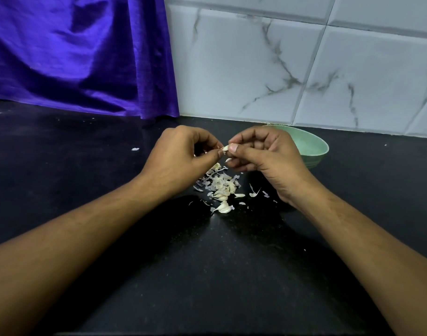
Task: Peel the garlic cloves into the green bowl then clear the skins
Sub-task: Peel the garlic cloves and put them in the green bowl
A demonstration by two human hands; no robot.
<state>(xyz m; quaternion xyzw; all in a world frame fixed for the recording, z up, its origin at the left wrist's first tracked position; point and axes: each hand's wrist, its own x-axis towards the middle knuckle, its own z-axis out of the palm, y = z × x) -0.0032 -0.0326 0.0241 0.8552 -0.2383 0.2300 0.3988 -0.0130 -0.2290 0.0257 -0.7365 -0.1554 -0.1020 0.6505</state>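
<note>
Hands met above a black countertop (232, 263): the left hand (181, 158) and the right hand (263, 156), fingers curled, pinched one garlic clove (225, 148) between thumbs and fingertips. Loose skins (221, 185) lay heaped on the countertop directly beneath. The green bowl (314, 146) stood behind the right hand, partly hidden by it, near the tiled wall (256, 69).

Above a black countertop (86, 166), the left hand (181, 156) and right hand (261, 154) pinch one garlic clove (225, 148) between fingertips. Garlic skins (221, 185) lie heaped beneath them. A green bowl (312, 146) sits near the tiled back edge, behind the right hand
</note>
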